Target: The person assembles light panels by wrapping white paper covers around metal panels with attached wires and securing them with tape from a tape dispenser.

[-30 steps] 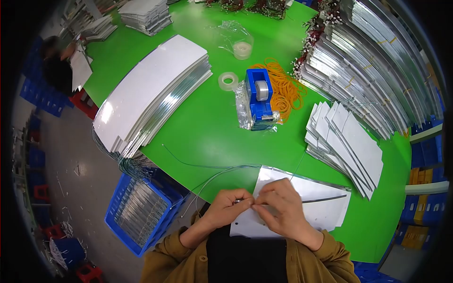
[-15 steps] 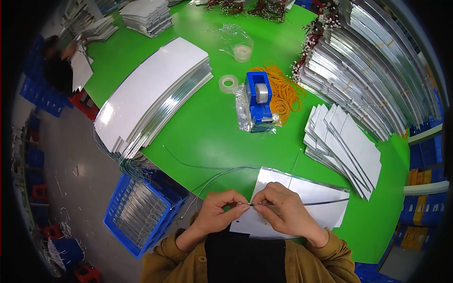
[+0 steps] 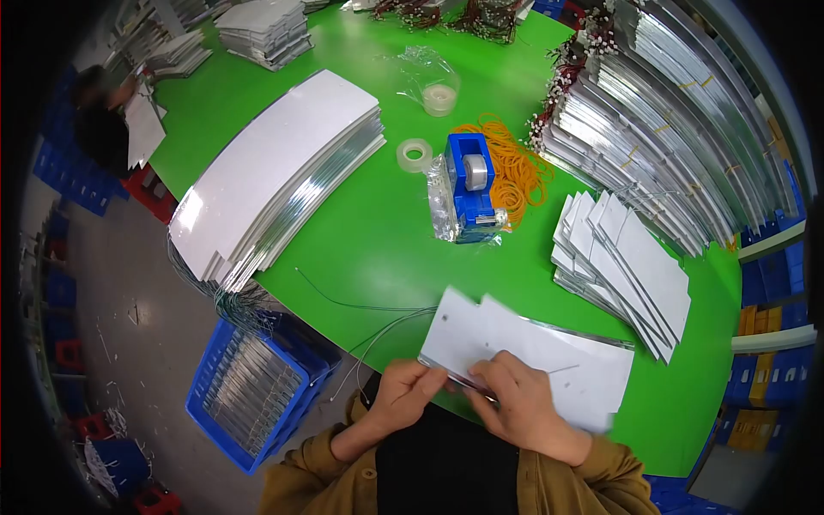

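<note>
Before me a white panel (image 3: 549,360) with a silvery edge and notched corners lies tilted at the table's front edge. My left hand (image 3: 403,396) pinches its near left edge between thumb and fingers. My right hand (image 3: 519,399) grips the same near edge a little to the right, fingers on top, thumb at the rim. A thin dark strip shows along that edge between the hands, partly covered. Thin grey-green wires (image 3: 375,336) run leftward from behind the panel and hang past the table edge.
A tall stack of white panels (image 3: 283,146) stands left, a smaller stack (image 3: 631,266) right. Ahead are a blue tape dispenser (image 3: 470,193), a tape roll (image 3: 415,155) and orange rubber bands (image 3: 519,176). A blue crate (image 3: 202,399) sits below left. Another person (image 3: 103,120) works far left.
The panel has turned, its left end swinging up over the wires. The thin strip my hands held above it now lies along its near edge, and both hands now hold that edge.
</note>
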`<state>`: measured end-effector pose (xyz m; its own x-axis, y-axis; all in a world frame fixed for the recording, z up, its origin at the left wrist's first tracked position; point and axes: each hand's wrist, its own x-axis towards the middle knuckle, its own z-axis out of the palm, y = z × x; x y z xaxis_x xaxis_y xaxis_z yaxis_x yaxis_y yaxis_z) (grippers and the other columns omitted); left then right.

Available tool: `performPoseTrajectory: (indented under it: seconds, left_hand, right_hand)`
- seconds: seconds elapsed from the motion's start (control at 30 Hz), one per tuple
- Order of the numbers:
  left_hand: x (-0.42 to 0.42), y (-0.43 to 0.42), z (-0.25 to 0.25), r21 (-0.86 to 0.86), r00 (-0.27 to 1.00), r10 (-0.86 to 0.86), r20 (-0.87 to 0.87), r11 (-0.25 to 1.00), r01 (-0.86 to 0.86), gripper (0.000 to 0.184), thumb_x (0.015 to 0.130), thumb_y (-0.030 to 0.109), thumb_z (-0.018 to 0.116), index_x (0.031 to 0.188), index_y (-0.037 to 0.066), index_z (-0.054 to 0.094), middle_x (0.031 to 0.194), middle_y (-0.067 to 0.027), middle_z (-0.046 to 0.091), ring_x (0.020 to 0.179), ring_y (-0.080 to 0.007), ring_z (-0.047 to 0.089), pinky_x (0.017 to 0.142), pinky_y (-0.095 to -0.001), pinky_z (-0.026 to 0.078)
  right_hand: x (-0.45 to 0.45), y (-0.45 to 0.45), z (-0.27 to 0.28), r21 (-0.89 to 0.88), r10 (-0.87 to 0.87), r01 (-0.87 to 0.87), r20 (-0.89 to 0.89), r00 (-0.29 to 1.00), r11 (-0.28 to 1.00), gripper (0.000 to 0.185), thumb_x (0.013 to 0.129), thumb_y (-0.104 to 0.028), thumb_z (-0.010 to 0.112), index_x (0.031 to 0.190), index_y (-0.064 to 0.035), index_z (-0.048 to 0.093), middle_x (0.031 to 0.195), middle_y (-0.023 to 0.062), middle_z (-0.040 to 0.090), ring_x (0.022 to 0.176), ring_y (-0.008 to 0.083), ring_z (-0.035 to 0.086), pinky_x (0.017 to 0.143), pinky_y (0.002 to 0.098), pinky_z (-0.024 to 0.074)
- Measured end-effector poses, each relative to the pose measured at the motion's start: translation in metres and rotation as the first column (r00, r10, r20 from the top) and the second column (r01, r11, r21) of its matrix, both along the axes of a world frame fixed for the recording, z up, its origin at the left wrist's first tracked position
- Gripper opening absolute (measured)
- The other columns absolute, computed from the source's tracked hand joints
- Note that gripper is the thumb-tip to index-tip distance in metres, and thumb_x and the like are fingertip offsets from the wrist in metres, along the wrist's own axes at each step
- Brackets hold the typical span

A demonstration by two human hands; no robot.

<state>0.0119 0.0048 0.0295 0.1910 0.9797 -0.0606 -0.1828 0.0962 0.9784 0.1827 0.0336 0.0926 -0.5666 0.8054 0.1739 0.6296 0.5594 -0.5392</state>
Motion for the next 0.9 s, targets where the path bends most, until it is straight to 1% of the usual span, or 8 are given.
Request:
performPoseTrajectory:
  seconds: [0.13,0.17,0.3,0.33,0.47,0.67,0.8,0.9]
  left_hand:
    - [0.005,0.000,-0.013,-0.193,0.980,0.167,0.106,0.970,-0.145,0.018,0.085,0.008,0.052,0.072,-0.002,0.058,0.061,-0.0026,0.055,0.054,-0.0097,0.048,0.053,-0.0213,0.040]
    - [0.004,0.000,-0.012,-0.193,0.981,0.165,0.103,0.971,-0.144,0.018,0.085,0.008,0.052,0.072,-0.002,0.058,0.061,-0.0026,0.055,0.054,-0.0097,0.048,0.053,-0.0213,0.040]
    - [0.005,0.002,-0.007,-0.070,0.978,0.179,-0.103,0.980,-0.187,0.017,0.086,0.007,0.051,0.072,-0.002,0.057,0.059,-0.0028,0.054,0.051,-0.0092,0.047,0.049,-0.0201,0.039]
    - [0.006,0.002,-0.008,-0.071,0.978,0.181,-0.103,0.979,-0.189,0.017,0.086,0.007,0.051,0.072,-0.002,0.057,0.059,-0.0028,0.054,0.051,-0.0092,0.047,0.049,-0.0201,0.039]
    - [0.009,0.001,-0.007,0.072,0.949,0.209,-0.234,0.978,-0.197,0.015,0.085,0.005,0.052,0.073,-0.002,0.057,0.057,-0.0030,0.055,0.049,-0.0086,0.047,0.046,-0.0191,0.037]
    - [0.015,0.002,-0.007,0.087,0.964,0.223,-0.143,0.973,-0.212,0.012,0.085,0.004,0.053,0.074,-0.001,0.058,0.059,-0.0033,0.057,0.049,-0.0086,0.048,0.045,-0.0191,0.037]
    - [0.014,0.001,-0.010,0.030,0.980,0.196,-0.032,0.980,-0.195,0.011,0.084,0.003,0.055,0.075,-0.002,0.059,0.060,-0.0036,0.058,0.050,-0.0090,0.049,0.045,-0.0196,0.038]
    - [0.006,0.003,-0.012,0.081,0.988,0.130,-0.089,0.989,-0.123,0.010,0.083,0.003,0.056,0.075,-0.002,0.059,0.061,-0.0040,0.058,0.050,-0.0092,0.050,0.046,-0.0193,0.038]
  right_hand:
    - [-0.004,-0.004,-0.033,-0.238,-0.165,0.108,-0.235,0.958,0.965,0.011,0.071,-0.003,0.064,0.080,-0.0056,0.058,0.070,0.0038,0.047,0.057,0.0183,0.045,0.049,0.0265,0.0369]
    - [-0.004,-0.004,-0.036,-0.239,-0.167,0.108,-0.239,0.957,0.965,0.011,0.071,-0.003,0.064,0.080,-0.0056,0.058,0.070,0.0038,0.047,0.057,0.0183,0.045,0.049,0.0265,0.0369]
    - [-0.003,-0.002,-0.042,-0.190,-0.095,0.043,-0.274,0.957,0.981,0.011,0.071,-0.004,0.064,0.080,-0.0062,0.058,0.071,0.0041,0.049,0.059,0.0191,0.046,0.050,0.0267,0.0376]
    - [-0.003,-0.002,-0.042,-0.191,-0.093,0.041,-0.273,0.957,0.981,0.011,0.071,-0.004,0.064,0.080,-0.0062,0.058,0.071,0.0041,0.049,0.059,0.0191,0.046,0.050,0.0267,0.0376]
    - [-0.006,0.000,-0.039,-0.035,-0.008,-0.001,-0.261,0.965,0.999,0.010,0.070,-0.002,0.063,0.077,-0.0070,0.057,0.069,0.0036,0.047,0.060,0.0192,0.045,0.050,0.0270,0.0371]
    - [-0.008,0.018,-0.028,0.001,0.003,-0.003,-0.271,0.963,1.000,0.010,0.069,-0.001,0.062,0.073,-0.0072,0.056,0.067,0.0030,0.046,0.059,0.0189,0.043,0.051,0.0268,0.0360]
    - [-0.010,0.021,-0.030,-0.072,-0.024,0.000,-0.324,0.946,0.997,0.011,0.067,0.000,0.061,0.070,-0.0076,0.054,0.065,0.0024,0.044,0.058,0.0181,0.041,0.051,0.0263,0.0347]
    - [-0.009,0.021,-0.033,-0.087,-0.025,-0.005,-0.330,0.944,0.996,0.010,0.067,0.000,0.061,0.071,-0.0072,0.056,0.066,0.0025,0.045,0.059,0.0183,0.042,0.052,0.0265,0.0351]
